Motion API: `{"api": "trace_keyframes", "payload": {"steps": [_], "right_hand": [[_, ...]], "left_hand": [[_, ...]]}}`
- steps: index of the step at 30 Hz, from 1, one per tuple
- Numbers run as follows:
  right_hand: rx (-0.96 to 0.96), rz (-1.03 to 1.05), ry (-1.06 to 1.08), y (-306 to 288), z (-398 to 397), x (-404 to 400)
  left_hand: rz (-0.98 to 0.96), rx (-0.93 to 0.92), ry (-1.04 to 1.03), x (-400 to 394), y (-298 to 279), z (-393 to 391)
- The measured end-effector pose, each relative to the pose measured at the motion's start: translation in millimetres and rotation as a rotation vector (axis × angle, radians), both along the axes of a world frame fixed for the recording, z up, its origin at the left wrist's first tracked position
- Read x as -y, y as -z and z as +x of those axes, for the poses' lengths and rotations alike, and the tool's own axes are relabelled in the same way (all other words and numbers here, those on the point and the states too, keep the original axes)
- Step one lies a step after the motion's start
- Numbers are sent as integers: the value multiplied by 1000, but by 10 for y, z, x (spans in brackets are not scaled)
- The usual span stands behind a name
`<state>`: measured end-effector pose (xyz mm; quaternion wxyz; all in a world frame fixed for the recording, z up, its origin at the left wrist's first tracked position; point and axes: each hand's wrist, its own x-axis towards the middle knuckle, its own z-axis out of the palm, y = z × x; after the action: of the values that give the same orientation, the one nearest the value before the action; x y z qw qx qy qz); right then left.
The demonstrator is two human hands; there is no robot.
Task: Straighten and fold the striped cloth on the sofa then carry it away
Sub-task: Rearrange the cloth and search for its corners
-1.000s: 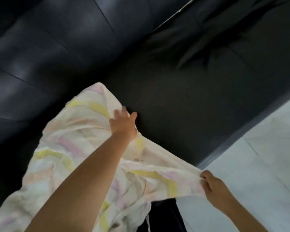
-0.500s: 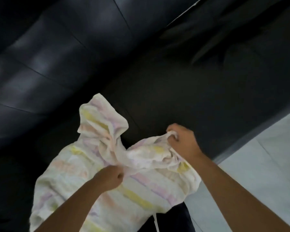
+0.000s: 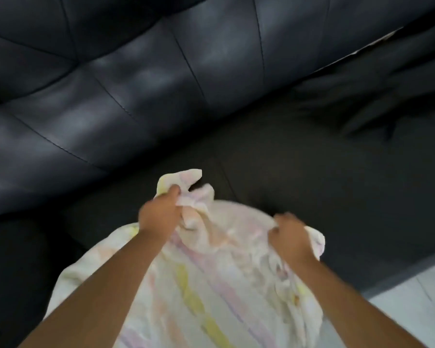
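Cloth point(image 3: 211, 285) at 6 o'clock, over the sofa point(image 3: 299, 177) seat. Left hand point(image 3: 158, 217) and right hand point(image 3: 290, 237) each pinch bunched edge. We judge it light, limp; grip corners.

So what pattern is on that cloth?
The cloth is whitish with pale pink and yellow stripes, seen in the head view.

Cloth point(image 3: 211, 285) – soft, thin woven fabric, matt, crumpled, w/ pale yellow and pink stripes. Sofa point(image 3: 136, 96) – black leather-look upholstery, smooth, glossy sheen, stitched seams. Floor point(image 3: 412, 310) – pale, smooth tile.
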<state>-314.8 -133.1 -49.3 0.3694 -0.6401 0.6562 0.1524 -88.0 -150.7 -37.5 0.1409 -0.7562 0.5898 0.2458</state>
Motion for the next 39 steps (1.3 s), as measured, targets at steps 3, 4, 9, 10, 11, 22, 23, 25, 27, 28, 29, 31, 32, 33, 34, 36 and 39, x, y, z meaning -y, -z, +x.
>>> {"api": "trace_keyframes", "payload": {"steps": [3, 4, 9, 10, 11, 22, 23, 25, 27, 28, 29, 31, 32, 33, 34, 36, 39], "right_hand": [[245, -412, 511, -494, -120, 555], [325, -518, 589, -652, -150, 642], [141, -237, 241, -691, -356, 164], [60, -99, 180, -519, -439, -54], [14, -11, 203, -378, -508, -245], [227, -475, 198, -474, -200, -194], [235, -420, 130, -425, -173, -149], [145, -301, -4, -308, -171, -83], [-29, -235, -163, -201, -235, -21], [-100, -203, -213, -185, -261, 9], [-172, -174, -265, -173, -283, 30], [-256, -194, -343, -131, -308, 57], [-255, -229, -330, -119, -296, 86], [-197, -273, -252, -138, -266, 132], [-62, -327, -102, -188, -247, 201], [242, -470, 336, -504, -272, 385], [576, -682, 695, -1062, -533, 399]], "left_hand": [[-633, -193, -13, 30, -516, 205], [-782, -188, 93, -2, -638, 236], [-442, -122, 248, -630, -561, 178], [-261, -109, 278, -802, -462, 115], [-81, -65, 331, -951, -381, 50], [-153, -47, 188, -935, 18, 46], [-101, -72, 236, -863, 1, 33], [-18, -103, 355, -810, 31, -12], [147, -126, 282, -787, 102, -6], [196, -154, 163, -760, 110, -1], [190, -185, 51, -726, 109, 6], [113, -195, -23, -701, 137, 52], [97, -160, 9, -690, 147, 77], [96, -128, 43, -688, 158, 104], [72, -123, 66, -692, 163, 124], [-33, -200, 80, -663, 44, 127], [-320, -282, 177, -627, -224, 90]]}}
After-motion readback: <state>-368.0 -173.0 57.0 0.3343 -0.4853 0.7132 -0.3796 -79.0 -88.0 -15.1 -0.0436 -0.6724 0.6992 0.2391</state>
